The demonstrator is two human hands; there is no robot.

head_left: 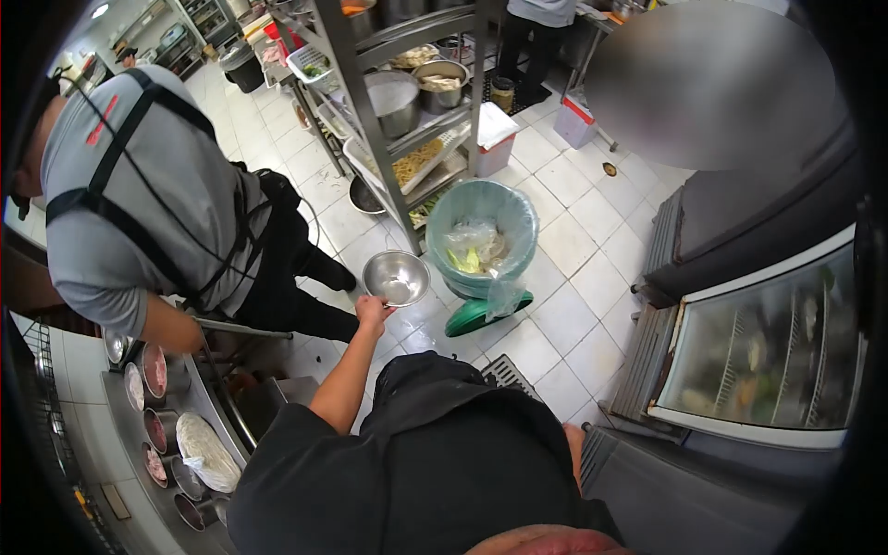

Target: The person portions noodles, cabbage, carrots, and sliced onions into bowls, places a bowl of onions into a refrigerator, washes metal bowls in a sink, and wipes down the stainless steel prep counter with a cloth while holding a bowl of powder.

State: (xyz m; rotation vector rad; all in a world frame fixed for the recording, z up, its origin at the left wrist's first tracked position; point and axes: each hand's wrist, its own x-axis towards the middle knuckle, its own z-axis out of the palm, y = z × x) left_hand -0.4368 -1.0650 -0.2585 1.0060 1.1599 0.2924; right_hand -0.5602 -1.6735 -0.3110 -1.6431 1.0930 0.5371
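Note:
My left hand (374, 311) reaches forward with its fingers closed on the near rim of a round metal bowl (397, 279). The bowl is held above the tiled floor, and its bare, shiny inside faces up. Just beyond it to the right stands a bin (483, 227) lined with a clear bag, with pale green vegetable scraps and crumpled plastic inside. A green lid (488, 313) leans at the foot of this bin. On my right side only a strip of forearm shows beside my dark shirt; the hand itself is hidden.
A metal rack (356, 69) with pots and trays rises ahead. Close on my left stands a person (157, 185) in a grey shirt and black straps. Lower left, a counter (153, 499) carries pots of meat and a white bag. A glass-door fridge (758, 342) is at right.

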